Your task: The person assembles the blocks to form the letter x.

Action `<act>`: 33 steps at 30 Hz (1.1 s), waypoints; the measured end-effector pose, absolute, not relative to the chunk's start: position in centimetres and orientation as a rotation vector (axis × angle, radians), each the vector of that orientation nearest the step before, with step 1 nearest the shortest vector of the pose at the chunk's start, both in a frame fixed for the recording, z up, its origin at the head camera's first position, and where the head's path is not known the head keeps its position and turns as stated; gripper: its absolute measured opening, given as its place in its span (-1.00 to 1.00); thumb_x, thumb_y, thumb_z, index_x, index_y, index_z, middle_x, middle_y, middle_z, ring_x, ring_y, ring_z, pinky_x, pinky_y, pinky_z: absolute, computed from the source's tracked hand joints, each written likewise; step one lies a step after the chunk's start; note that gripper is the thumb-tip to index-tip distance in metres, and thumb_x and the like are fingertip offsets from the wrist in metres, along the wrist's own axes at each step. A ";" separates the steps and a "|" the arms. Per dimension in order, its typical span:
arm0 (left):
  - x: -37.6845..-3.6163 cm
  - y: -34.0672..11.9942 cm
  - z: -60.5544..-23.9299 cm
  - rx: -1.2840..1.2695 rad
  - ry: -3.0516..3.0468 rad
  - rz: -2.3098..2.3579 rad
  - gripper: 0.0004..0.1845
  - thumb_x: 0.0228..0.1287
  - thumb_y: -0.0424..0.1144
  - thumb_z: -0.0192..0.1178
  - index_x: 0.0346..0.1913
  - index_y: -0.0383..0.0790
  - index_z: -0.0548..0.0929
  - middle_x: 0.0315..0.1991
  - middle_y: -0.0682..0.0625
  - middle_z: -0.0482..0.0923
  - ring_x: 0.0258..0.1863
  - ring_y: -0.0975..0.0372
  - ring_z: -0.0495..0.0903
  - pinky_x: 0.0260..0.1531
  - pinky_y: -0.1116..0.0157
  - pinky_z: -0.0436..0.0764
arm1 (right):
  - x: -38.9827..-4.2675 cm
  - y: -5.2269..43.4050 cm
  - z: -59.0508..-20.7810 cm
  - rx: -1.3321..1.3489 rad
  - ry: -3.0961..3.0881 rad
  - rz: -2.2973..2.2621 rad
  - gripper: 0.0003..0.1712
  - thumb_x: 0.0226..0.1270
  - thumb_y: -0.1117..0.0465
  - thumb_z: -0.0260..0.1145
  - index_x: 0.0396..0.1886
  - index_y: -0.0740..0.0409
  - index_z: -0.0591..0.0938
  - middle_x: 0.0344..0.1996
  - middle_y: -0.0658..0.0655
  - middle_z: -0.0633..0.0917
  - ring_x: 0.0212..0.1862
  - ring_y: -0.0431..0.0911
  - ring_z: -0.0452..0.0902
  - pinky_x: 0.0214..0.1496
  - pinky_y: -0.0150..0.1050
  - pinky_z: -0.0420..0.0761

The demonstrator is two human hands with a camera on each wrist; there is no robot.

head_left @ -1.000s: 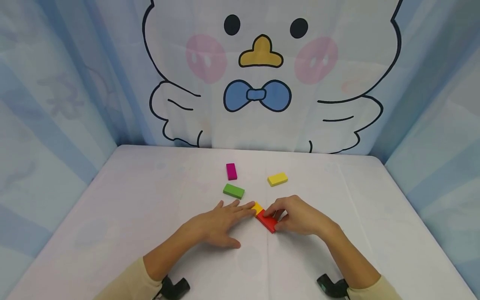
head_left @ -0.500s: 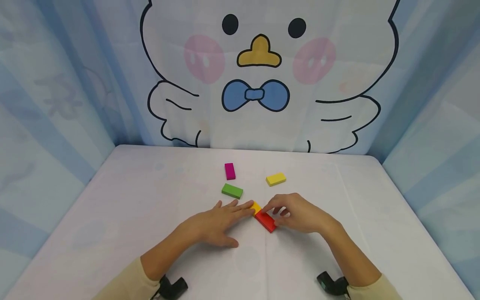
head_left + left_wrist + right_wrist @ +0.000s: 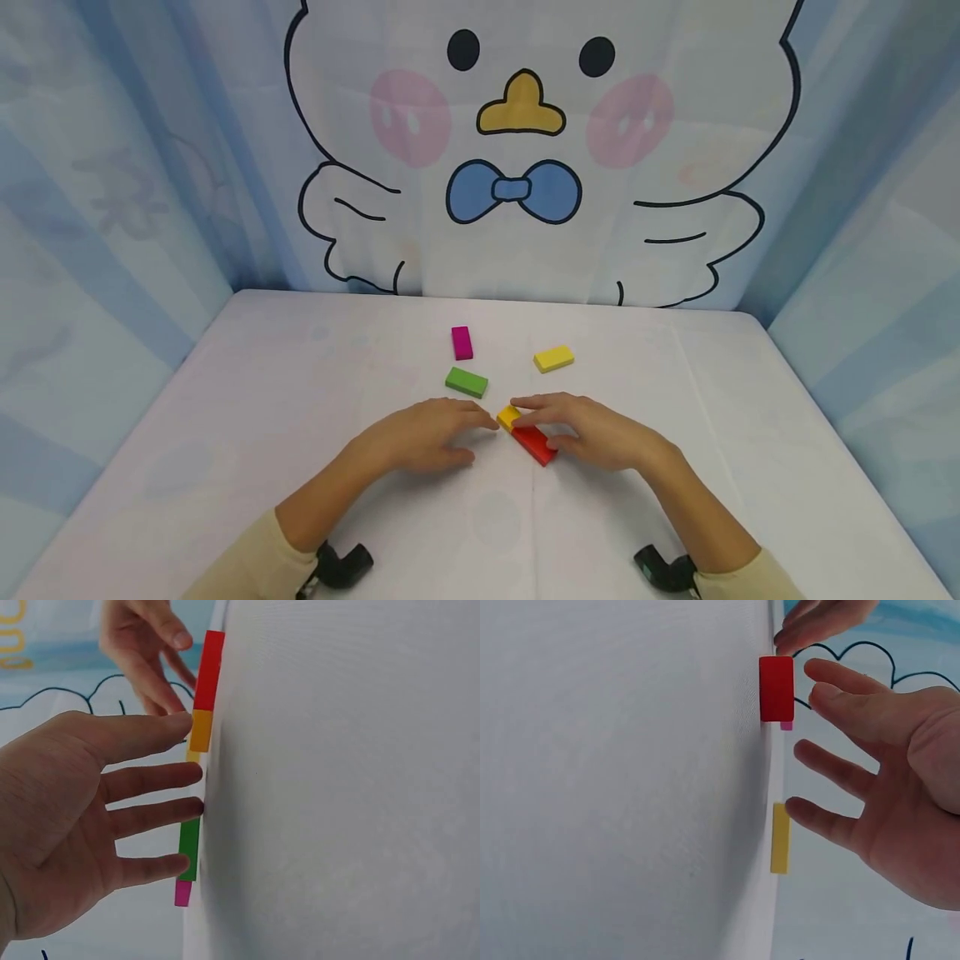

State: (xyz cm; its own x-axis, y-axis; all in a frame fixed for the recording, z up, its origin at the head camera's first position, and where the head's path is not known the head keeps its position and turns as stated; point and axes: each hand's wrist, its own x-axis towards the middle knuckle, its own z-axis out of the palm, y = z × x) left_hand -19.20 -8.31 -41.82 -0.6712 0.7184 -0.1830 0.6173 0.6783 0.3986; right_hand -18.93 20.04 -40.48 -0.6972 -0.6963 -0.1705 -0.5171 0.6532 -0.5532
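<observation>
a person's two hands hover over a pair of small blocks laid end to end on a white table (image 3: 262,400). the left hand (image 3: 420,437), fingers straight and loosely spread, sits just beside the orange block (image 3: 509,416); from the left wrist view its fingertips (image 3: 180,724) seem to graze that block, though the angle leaves contact unsure. the right hand (image 3: 592,429), fingers likewise extended and apart, arches above the red block (image 3: 535,444), gripping nothing. the red and orange blocks touch, forming a short diagonal line at the table's centre. a green block (image 3: 467,382), a magenta block (image 3: 462,342) and a yellow block (image 3: 554,358) lie apart farther back, before a cartoon bird backdrop (image 3: 517,150). to keep the joined pair aligned, a light, even lift-off by both hands, without dragging a fingertip, looks wise.
</observation>
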 end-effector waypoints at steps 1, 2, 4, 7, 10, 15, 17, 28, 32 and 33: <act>-19.3 -8.4 -41.8 1.061 2.575 0.440 -0.48 0.39 -0.11 0.39 0.38 0.07 0.60 0.37 0.09 0.58 0.38 0.17 0.52 0.35 0.07 0.58 | -18.9 20.1 -40.6 -0.964 2.497 -0.672 -0.39 0.46 0.37 0.32 0.43 -0.16 0.59 0.55 -0.06 0.41 0.58 0.09 0.28 0.47 0.20 0.46; -19.3 -8.4 -41.8 1.067 2.580 0.444 -0.49 0.39 -0.12 0.38 0.37 0.05 0.61 0.35 0.09 0.59 0.36 0.17 0.54 0.34 0.08 0.59 | -18.9 20.1 -40.6 -0.969 2.492 -0.668 -0.37 0.47 0.38 0.31 0.45 -0.17 0.57 0.56 -0.07 0.40 0.60 0.09 0.26 0.48 0.22 0.44; -19.4 -8.5 -41.7 1.072 2.590 0.445 -0.51 0.41 -0.12 0.37 0.37 0.04 0.62 0.32 0.09 0.61 0.34 0.18 0.56 0.33 0.10 0.60 | -18.9 20.1 -40.7 -0.976 2.478 -0.664 -0.34 0.48 0.39 0.28 0.48 -0.18 0.53 0.57 -0.09 0.38 0.62 0.11 0.20 0.51 0.26 0.39; -19.4 -8.6 -41.6 1.076 2.596 0.453 -0.51 0.40 -0.13 0.37 0.36 0.02 0.62 0.30 0.08 0.63 0.32 0.18 0.58 0.32 0.11 0.60 | -18.8 20.1 -40.8 -0.985 2.463 -0.657 -0.31 0.48 0.40 0.27 0.52 -0.18 0.49 0.59 -0.11 0.36 0.64 0.14 0.15 0.53 0.30 0.33; -19.4 -8.7 -41.5 1.075 2.598 0.457 -0.51 0.40 -0.13 0.38 0.36 0.01 0.63 0.29 0.08 0.64 0.30 0.18 0.59 0.30 0.11 0.62 | -18.8 20.1 -40.8 -0.989 2.451 -0.640 -0.29 0.49 0.40 0.27 0.54 -0.16 0.46 0.59 -0.10 0.34 0.64 0.13 0.16 0.55 0.28 0.31; -19.5 -8.8 -41.5 1.081 2.614 0.449 -0.51 0.40 -0.14 0.38 0.35 0.01 0.63 0.28 0.07 0.65 0.29 0.17 0.61 0.29 0.12 0.63 | -18.7 20.2 -40.8 -0.998 2.453 -0.619 -0.30 0.48 0.38 0.29 0.55 -0.13 0.45 0.59 -0.08 0.35 0.61 0.07 0.24 0.56 0.21 0.32; -19.5 -8.9 -41.4 1.081 2.622 0.451 -0.52 0.40 -0.14 0.37 0.35 0.01 0.63 0.28 0.07 0.65 0.30 0.17 0.61 0.30 0.12 0.62 | -18.7 20.2 -40.8 -1.009 2.455 -0.619 -0.30 0.48 0.38 0.29 0.54 -0.12 0.46 0.59 -0.07 0.35 0.60 0.05 0.26 0.55 0.19 0.34; -20.2 -9.9 -40.8 0.941 2.684 0.521 -0.53 0.38 -0.19 0.39 0.32 0.02 0.66 0.23 0.06 0.67 0.22 0.18 0.63 0.26 0.12 0.64 | -18.7 20.1 -40.9 -0.986 2.464 -0.633 -0.32 0.46 0.38 0.32 0.52 -0.12 0.49 0.58 -0.10 0.37 0.59 -0.01 0.29 0.53 0.13 0.39; -20.7 -10.3 -40.9 0.900 2.716 0.557 -0.55 0.38 -0.19 0.40 0.31 0.03 0.67 0.15 0.04 0.68 0.15 0.18 0.64 0.19 0.15 0.67 | -18.8 20.0 -41.0 -0.989 2.459 -0.628 -0.32 0.47 0.36 0.32 0.52 -0.13 0.49 0.58 -0.12 0.36 0.59 -0.02 0.28 0.53 0.13 0.40; -20.8 -10.4 -40.9 0.897 2.725 0.566 -0.55 0.37 -0.19 0.40 0.30 0.03 0.68 0.14 0.04 0.68 0.14 0.17 0.63 0.19 0.15 0.68 | -18.8 20.0 -41.1 -0.989 2.456 -0.630 -0.32 0.48 0.35 0.32 0.52 -0.14 0.49 0.58 -0.12 0.36 0.59 -0.02 0.28 0.53 0.13 0.39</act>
State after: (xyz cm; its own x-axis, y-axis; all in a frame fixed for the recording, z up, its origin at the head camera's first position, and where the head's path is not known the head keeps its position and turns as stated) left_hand -20.76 -10.45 -40.89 -0.7905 0.6067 -0.0839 0.5230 0.7400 0.4229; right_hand -18.82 19.97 -41.08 -0.6606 -0.7217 -0.2069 -0.5332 0.6450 -0.5475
